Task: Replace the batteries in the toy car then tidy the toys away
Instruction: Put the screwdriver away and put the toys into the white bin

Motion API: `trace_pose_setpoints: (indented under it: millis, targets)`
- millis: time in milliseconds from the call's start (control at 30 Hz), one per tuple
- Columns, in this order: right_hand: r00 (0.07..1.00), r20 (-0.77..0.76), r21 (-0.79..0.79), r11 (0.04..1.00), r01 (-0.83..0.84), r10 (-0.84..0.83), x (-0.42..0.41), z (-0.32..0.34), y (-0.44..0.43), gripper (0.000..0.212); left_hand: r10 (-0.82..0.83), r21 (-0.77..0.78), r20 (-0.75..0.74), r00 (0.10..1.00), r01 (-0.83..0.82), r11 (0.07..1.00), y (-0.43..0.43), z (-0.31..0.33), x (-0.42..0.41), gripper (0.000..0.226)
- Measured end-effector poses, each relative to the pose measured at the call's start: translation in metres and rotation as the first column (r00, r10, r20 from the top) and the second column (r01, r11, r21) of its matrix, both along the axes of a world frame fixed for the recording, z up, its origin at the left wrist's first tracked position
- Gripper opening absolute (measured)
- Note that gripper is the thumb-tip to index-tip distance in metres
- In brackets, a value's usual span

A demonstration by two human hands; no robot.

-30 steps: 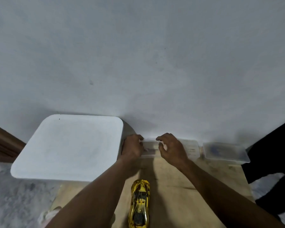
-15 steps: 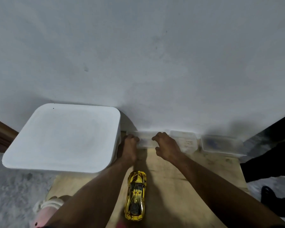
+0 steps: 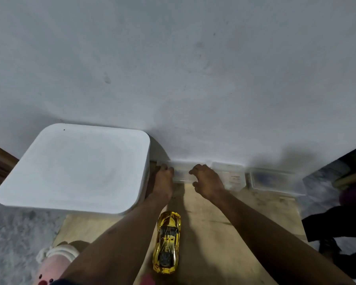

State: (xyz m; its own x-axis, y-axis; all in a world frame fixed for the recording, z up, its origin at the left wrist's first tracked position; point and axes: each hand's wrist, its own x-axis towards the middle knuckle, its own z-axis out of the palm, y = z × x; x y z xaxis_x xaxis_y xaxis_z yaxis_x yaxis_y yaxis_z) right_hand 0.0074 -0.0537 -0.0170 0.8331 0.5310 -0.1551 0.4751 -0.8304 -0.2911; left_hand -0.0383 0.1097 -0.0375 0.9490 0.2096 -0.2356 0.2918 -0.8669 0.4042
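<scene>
Early still: both hands, left hand [image 3: 162, 181] and right hand [image 3: 209, 182], clasp a clear plastic box [image 3: 181, 173] by the wall, gold toy car [image 3: 168, 241] untouched, batteries unseen.

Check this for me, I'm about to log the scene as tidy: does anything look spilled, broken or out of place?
Nothing stands out. The gold toy car sits upright on the wooden board. Three clear plastic boxes line the wall; the left hand and right hand rest on the nearest clear box. The white bin lid looks closed.
</scene>
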Motion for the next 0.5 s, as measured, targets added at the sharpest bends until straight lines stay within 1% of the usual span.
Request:
trace_pose_setpoints:
  millis: [33, 67, 100, 167, 200, 300, 400, 500]
  targets:
    - [0.998, -0.045, 0.039, 0.999, 0.034, -0.032, -0.001, 0.002, -0.002, 0.045, -0.001, 0.06, -0.029, 1.0, 0.003, 0.998, -0.001, 0.005, -0.001, 0.045]
    - [0.994, -0.093, 0.077, 0.995, 0.067, -0.059, -0.003, 0.006, -0.004, 0.045, 0.032, 0.025, -0.023, 0.999, -0.031, 0.999, -0.002, 0.012, -0.004, 0.047]
    - [0.988, -0.133, 0.111, 0.989, 0.094, -0.079, -0.005, 0.008, -0.007, 0.044, 0.042, -0.028, -0.041, 0.998, -0.043, 0.999, -0.004, 0.017, -0.006, 0.044]
    - [0.976, -0.178, 0.173, 0.973, 0.153, -0.122, -0.013, 0.016, -0.014, 0.041, 0.05, -0.158, -0.061, 0.997, -0.059, 0.986, -0.009, 0.03, -0.01, 0.036]
    - [0.973, -0.182, 0.201, 0.963, 0.18, -0.144, -0.017, 0.021, -0.017, 0.04, 0.029, -0.204, -0.054, 0.998, -0.04, 0.978, -0.012, 0.037, -0.011, 0.037]
    - [0.96, -0.208, 0.312, 0.918, 0.245, -0.186, -0.03, 0.035, -0.025, 0.034, 0.051, -0.399, -0.054, 0.997, -0.068, 0.914, -0.018, 0.062, -0.015, 0.041]
    - [0.955, -0.207, 0.394, 0.876, 0.279, -0.211, -0.045, 0.056, -0.024, 0.024, 0.051, -0.54, 0.027, 0.998, -0.028, 0.841, -0.017, 0.096, -0.028, 0.032]
    - [0.96, -0.185, 0.467, 0.841, 0.273, -0.208, -0.06, 0.077, -0.013, 0.019, 0.113, -0.674, 0.127, 0.985, 0.003, 0.739, 0.001, 0.134, -0.052, 0.025]
